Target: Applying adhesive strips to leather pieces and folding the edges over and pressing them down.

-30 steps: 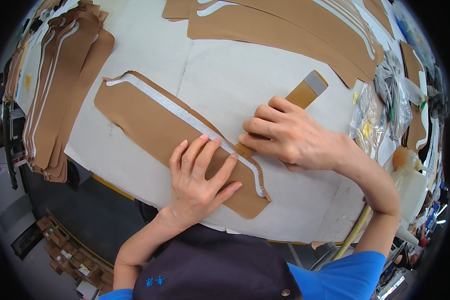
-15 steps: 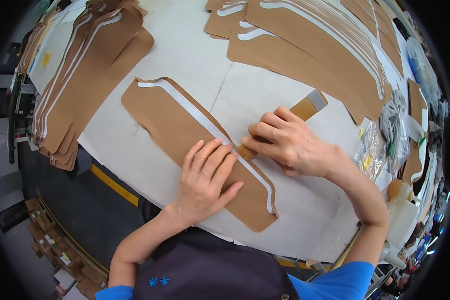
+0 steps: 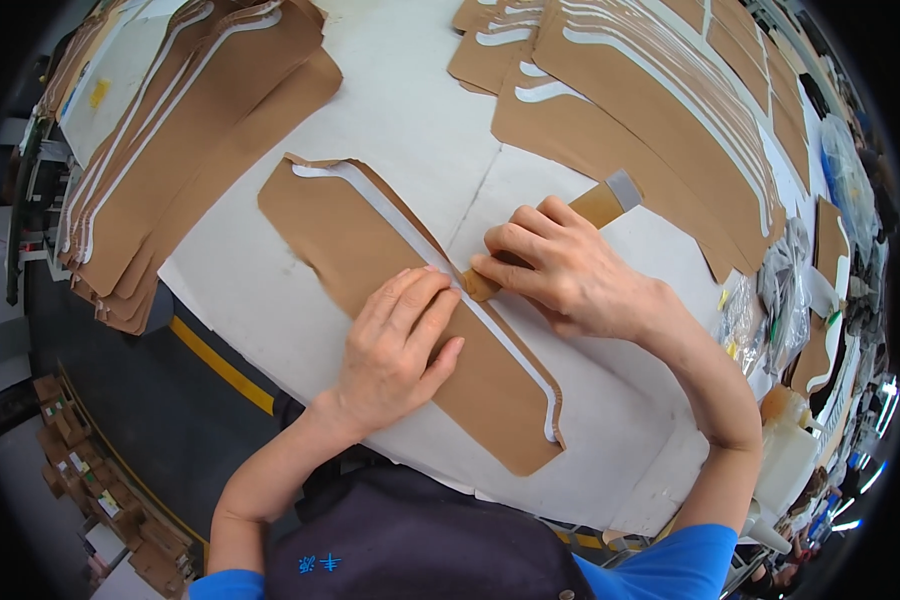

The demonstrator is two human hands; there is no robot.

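Observation:
A brown flat piece point(image 3: 490, 400) with a white strip along its upper right edge lies diagonally on the white-covered table point(image 3: 390, 110); that edge is narrowly turned up. My left hand point(image 3: 395, 350) lies on the piece, holding nothing, its slightly bent fingers flat with their tips at the white strip. My right hand point(image 3: 565, 275) grips a flat tan tool point(image 3: 600, 200) with a grey band at the far end; the tool's near tip rests at the piece's edge, just beside my left fingertips.
Stacked brown pieces with white strips lie at the left point(image 3: 200, 130) and upper right point(image 3: 640, 120). At the right are crumpled plastic bags point(image 3: 785, 280) and a translucent container point(image 3: 785, 450). Past the table's left edge are cardboard boxes point(image 3: 130, 500) on the floor.
The view has shifted, showing more at the top. My left fingers have drawn closer together at the strip. My right hand and tool have moved slightly up and left along the edge.

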